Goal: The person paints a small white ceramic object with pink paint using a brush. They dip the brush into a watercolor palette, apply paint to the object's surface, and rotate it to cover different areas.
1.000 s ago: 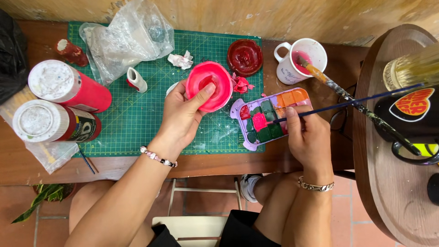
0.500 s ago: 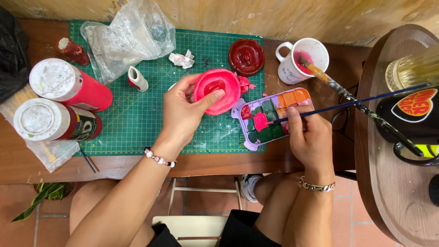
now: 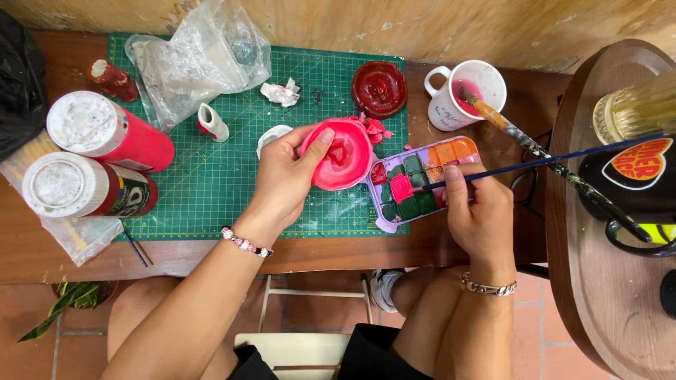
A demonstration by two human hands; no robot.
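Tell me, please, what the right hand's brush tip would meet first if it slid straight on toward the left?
The right hand points its thin brush leftward, tip in the pink paint of the paint tray. Going on, it would likely meet the pink dish held by the left hand, though heights are unclear.

pink bowl-shaped piece [image 3: 341, 153] tilted above green mat; thin blue brush [image 3: 535, 163] dipping pink paint.

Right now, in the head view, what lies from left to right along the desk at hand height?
Two red paint bottles → left hand → pink bowl → paint palette → right hand holding a blue brush → round wooden side table.
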